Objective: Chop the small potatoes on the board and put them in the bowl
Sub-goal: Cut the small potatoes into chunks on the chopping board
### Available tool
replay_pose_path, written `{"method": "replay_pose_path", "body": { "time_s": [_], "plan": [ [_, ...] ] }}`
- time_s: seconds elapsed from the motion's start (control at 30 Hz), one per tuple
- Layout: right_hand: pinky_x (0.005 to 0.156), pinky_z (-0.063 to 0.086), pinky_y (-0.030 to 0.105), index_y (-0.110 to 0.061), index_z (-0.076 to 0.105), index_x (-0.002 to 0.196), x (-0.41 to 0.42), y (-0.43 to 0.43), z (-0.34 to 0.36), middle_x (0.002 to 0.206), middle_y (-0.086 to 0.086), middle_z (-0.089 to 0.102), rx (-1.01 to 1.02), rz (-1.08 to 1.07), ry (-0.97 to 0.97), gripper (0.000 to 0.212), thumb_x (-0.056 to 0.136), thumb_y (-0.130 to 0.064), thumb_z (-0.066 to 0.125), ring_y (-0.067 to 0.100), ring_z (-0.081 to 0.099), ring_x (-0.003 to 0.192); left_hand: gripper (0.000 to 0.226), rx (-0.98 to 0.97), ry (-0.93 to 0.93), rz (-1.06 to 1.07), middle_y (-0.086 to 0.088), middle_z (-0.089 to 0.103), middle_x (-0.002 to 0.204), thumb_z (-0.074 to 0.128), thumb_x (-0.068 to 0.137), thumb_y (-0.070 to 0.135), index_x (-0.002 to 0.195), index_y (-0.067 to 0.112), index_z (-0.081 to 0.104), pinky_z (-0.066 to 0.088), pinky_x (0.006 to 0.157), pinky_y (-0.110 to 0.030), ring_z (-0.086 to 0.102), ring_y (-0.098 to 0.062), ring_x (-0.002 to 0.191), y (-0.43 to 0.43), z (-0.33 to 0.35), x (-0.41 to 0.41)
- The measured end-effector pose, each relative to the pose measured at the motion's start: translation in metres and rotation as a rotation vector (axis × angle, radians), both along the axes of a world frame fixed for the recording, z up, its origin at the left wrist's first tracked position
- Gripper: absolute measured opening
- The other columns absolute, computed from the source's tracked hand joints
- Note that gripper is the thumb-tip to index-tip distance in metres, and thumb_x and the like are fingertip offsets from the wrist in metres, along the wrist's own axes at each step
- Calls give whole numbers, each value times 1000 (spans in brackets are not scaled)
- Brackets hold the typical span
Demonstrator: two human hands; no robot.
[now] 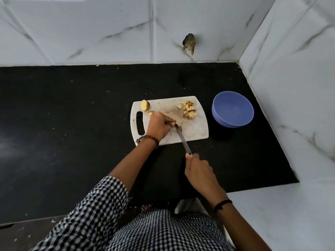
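Board (pixel 192 131) on counter (pixel 72 124): half potato (pixel 144 105) on its far-left corner, chopped pieces (pixel 188 109) far-right, bowl (pixel 232 108) just right of board.

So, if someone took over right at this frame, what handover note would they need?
Left hand holds a potato piece down mid-board. Right hand grips the knife, with the blade tip at that piece.
Cutting board lies on the black counter. The blue bowl sits just right of it and looks empty.
Done: pile of chopped pieces at the board's far right.
Left: finish this piece, chop the half potato and small wedge at far left, then move everything into the bowl.
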State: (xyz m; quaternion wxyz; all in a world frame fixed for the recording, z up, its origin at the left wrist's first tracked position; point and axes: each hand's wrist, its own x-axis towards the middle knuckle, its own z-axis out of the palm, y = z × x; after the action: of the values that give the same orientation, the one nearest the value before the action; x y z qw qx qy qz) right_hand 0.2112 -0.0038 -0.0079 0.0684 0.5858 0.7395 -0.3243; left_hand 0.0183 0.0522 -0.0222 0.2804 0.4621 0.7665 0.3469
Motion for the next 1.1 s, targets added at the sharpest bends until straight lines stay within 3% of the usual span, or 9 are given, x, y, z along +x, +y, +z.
{"method": "replay_pose_path", "body": {
  "time_s": [0.17,0.3,0.4,0.9,1.1],
  "plan": [
    [74,55,44,-20,49,95,2,-5,-2,90,6,62,-2,-79,124,44,104,-53,21,22,63,78,21,8,-4,6,-7,71,105,69,85,5,105,3,71,47,90,-15,64,-12,98,-3,-2,2],
    [70,54,46,-19,50,93,-6,6,4,84,6,62,38,-112,217,43,104,-52,24,21,63,73,20,38,-18,53,-6,71,101,71,84,7,103,4,71,43,72,1,63,-6,87,-6,-4,2],
    [75,53,46,-16,51,97,-19,21,7,86,5,61,42,-84,218,45,105,-51,24,22,63,78,17,63,-41,86,-5,72,94,73,82,8,99,5,72,43,66,4,61,-3,78,-7,-5,2],
    [77,53,51,-12,50,101,-41,38,1,94,11,62,55,-23,177,46,105,-49,22,32,62,85,16,76,10,57,-4,73,93,71,82,4,97,5,74,41,70,5,62,-2,79,-4,-10,-1],
    [70,50,43,-10,51,99,-39,40,-2,86,7,61,36,-33,220,45,106,-46,24,27,62,80,12,76,-7,50,-3,72,90,71,82,4,94,6,74,41,68,4,58,5,71,-3,-11,-1]
  ]
}}
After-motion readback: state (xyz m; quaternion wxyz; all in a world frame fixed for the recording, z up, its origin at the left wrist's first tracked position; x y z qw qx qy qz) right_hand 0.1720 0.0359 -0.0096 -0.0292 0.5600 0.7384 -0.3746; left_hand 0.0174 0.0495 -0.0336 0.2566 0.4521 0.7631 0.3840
